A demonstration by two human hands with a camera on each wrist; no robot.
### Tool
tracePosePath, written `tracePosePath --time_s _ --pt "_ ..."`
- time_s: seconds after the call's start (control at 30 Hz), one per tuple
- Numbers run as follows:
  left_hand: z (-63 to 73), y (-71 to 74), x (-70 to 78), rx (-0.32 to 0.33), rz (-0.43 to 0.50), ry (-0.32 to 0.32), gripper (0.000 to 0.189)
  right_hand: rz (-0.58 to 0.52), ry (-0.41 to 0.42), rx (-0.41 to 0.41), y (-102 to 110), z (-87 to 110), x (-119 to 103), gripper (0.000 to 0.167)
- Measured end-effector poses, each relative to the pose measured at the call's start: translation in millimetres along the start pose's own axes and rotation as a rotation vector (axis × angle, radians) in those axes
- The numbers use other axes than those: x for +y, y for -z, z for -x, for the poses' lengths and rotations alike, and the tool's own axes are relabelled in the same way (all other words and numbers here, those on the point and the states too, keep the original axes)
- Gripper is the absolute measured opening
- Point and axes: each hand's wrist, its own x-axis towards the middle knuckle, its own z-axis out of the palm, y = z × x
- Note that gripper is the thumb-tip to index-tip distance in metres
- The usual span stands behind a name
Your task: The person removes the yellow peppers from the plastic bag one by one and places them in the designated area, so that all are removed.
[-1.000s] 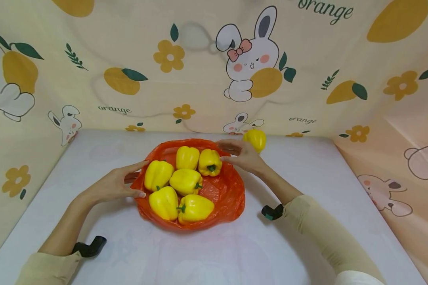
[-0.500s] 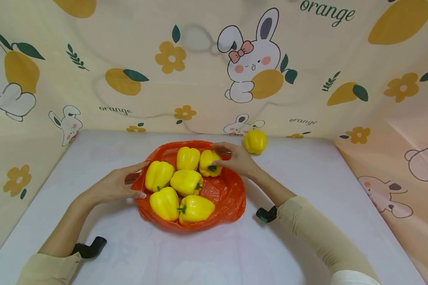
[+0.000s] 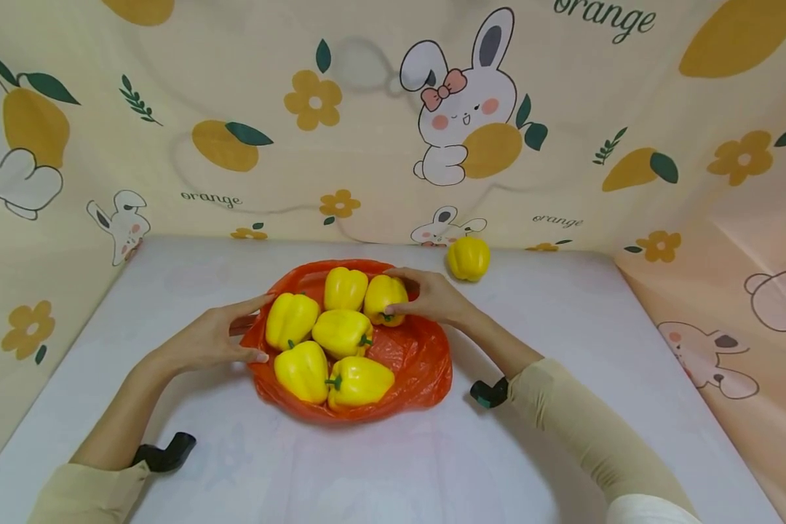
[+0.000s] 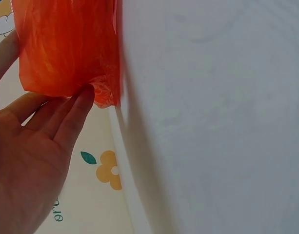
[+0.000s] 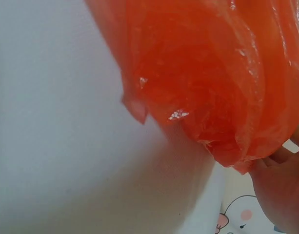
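Note:
In the head view, a red plastic bag (image 3: 426, 364) with its rim rolled open lies mid-table, holding several yellow bell peppers (image 3: 342, 335). My left hand (image 3: 203, 338) rests against the bag's left side, thumb and index finger spread along it. The left wrist view shows its fairly straight fingers (image 4: 73, 114) touching the red plastic. My right hand (image 3: 432, 295) holds the bell pepper (image 3: 381, 295) at the bag's back right, thumb by its green stem. Its other fingers are partly hidden behind the pepper. The right wrist view shows mostly the bag (image 5: 198, 68), with this hand (image 5: 281, 190) at the edge.
Another yellow bell pepper (image 3: 469, 258) stands apart on the white table (image 3: 380, 473), near the back wall. Printed cloth (image 3: 367, 160) with rabbits and fruit encloses the back and sides. A black wrist mount (image 3: 167, 453) shows on the left wrist and another (image 3: 490, 393) on the right.
My right hand has moved left from beside the bag's rim onto the back-right pepper, its thumb passing over the front to the stem. The left hand stays put against the bag.

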Motion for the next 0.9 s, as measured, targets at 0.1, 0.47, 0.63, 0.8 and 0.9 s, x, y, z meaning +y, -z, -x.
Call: tracePosePath --time_s 0.1,0.47,0.63,0.8,0.9 --pt "0.0 0.9 0.0 -0.001 0.005 -0.003 0.096 0.025 0.013 -0.019 -2.0 -0.4 1.3 0.072" --pt "0.4 1.6 -1.4 0.006 -0.001 -0.019 0.096 -0.074 0.07 0.036 -6.2 2.5 5.9 0.073" --pt "-1.2 1.2 -1.1 0.01 -0.015 -0.012 0.097 -0.1 0.103 0.041 -0.5 4.6 4.8 0.072" --pt "-1.1 0.9 0.8 0.003 -0.003 -0.007 0.097 -0.09 0.105 0.037 5.5 8.3 2.4 0.072" --pt "-0.6 -1.7 1.1 -0.004 -0.003 0.008 0.096 -0.107 0.109 0.052 7.3 12.0 3.6 0.072"
